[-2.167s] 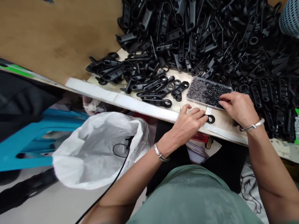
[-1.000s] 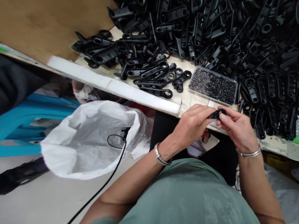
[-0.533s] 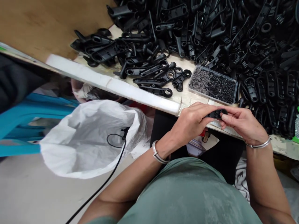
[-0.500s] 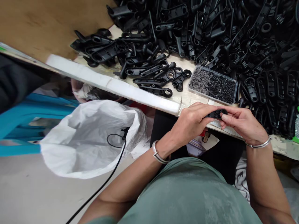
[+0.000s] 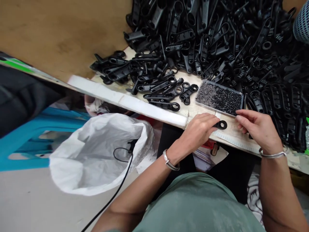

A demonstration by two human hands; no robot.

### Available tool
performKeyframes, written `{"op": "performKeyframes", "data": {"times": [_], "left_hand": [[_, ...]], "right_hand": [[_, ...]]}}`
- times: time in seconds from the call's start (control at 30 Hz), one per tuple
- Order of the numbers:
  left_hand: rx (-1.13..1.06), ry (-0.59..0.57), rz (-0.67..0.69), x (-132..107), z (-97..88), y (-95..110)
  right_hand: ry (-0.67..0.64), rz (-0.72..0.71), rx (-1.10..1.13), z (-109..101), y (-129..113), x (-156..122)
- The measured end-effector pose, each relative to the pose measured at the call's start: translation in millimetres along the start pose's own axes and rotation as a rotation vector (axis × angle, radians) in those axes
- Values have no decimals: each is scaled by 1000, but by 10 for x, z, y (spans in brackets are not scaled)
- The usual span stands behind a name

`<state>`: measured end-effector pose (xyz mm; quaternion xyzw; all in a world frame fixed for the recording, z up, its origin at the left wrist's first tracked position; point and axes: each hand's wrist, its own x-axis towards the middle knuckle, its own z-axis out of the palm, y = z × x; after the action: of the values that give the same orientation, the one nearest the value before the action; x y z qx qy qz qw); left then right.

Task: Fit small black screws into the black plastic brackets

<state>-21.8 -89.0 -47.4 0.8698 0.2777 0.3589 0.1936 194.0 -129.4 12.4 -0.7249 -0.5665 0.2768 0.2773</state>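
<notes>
Blk part point(image 5: 218, 124), prob. handle, in L fingers point(image 5: 213, 120)

My left hand point(image 5: 199, 130) is back up, fingers together, thumb pinching from beneath. My right hand point(image 5: 262, 129) has thumb and forefinger nearly meeting, other fingers curled. My left forearm point(image 5: 142, 190) slants inward.

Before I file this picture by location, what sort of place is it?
Probably a small assembly workshop: a bench heaped with black parts, and a clear box of tiny pieces by the right hand.
</notes>
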Motion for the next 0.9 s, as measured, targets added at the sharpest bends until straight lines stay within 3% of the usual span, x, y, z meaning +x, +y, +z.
{"op": "performKeyframes", "data": {"times": [0.13, 0.23, 0.37, 0.63, 0.77, 0.9], "left_hand": [[151, 49, -28, 104, -207, -35], [326, 106, -112, 244, -350, -143], [469, 156, -145, 458, -392, -351], [482, 69, -167, 677, -242, -574], [462, 77, -111, 764, -209, -617], [527, -154, -182, 947, -208, -549]], "right_hand": [[51, -256, -494, 111, -181, 312], [17, -267, -742, 233, -298, 532], [-28, -269, -869, 341, -349, 703], [-17, -303, -888, 357, -320, 726], [48, -305, -645, 284, -283, 713], [41, -297, -375, 201, -233, 637]]}}
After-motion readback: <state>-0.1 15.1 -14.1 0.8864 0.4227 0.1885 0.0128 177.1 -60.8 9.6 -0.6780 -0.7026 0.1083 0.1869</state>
